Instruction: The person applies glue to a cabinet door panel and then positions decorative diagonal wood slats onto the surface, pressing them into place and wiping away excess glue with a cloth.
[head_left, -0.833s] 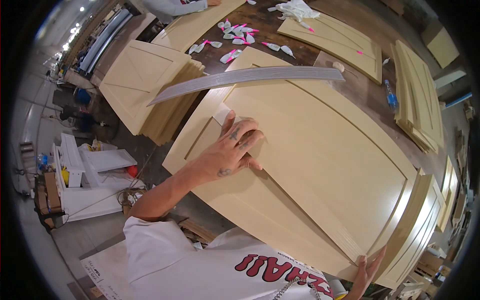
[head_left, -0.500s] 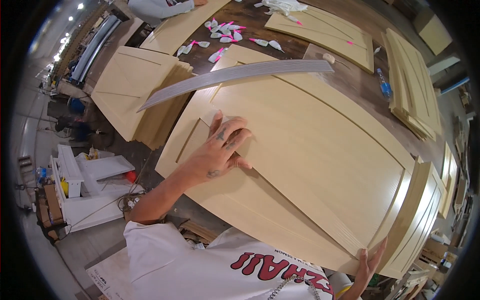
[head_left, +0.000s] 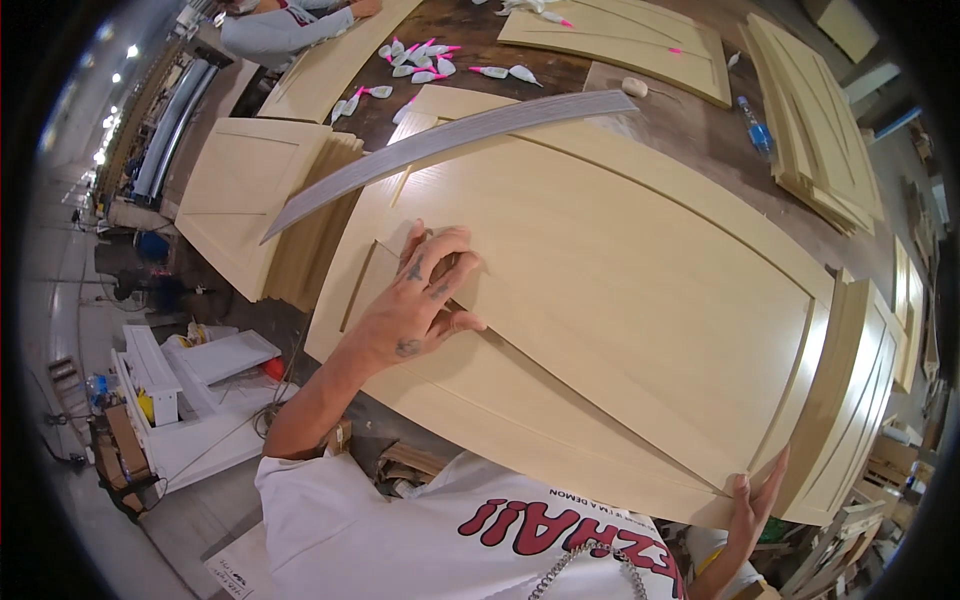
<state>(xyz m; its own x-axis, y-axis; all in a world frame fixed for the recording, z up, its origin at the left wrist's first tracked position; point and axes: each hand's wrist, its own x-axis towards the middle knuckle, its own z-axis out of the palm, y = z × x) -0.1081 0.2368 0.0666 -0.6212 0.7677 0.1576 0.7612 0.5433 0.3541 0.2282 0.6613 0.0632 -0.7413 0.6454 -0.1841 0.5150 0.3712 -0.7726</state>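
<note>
A large pale-yellow cabinet door (head_left: 640, 290) with a recessed centre panel lies flat in front of me. My left hand (head_left: 420, 300) presses down at the near-left corner of the panel's groove, fingers curled over a small brown pad (head_left: 447, 270) that is mostly hidden. My right hand (head_left: 752, 510) comes up at the lower right and holds the door's near-right corner, fingers laid against its edge. A long grey strip (head_left: 450, 140) lies across the door's far end.
A stack of similar doors (head_left: 250, 200) sits to the left, and more stacks (head_left: 820, 130) lie at the right. Pink-and-white small items (head_left: 420, 65) and a blue bottle (head_left: 757, 135) lie on the brown table. Another person's grey sleeve (head_left: 280, 25) is at the top left. White parts (head_left: 190, 390) lie on the floor.
My left hand has slid a little to the left along the groove. The right hand stays on the door's corner.
</note>
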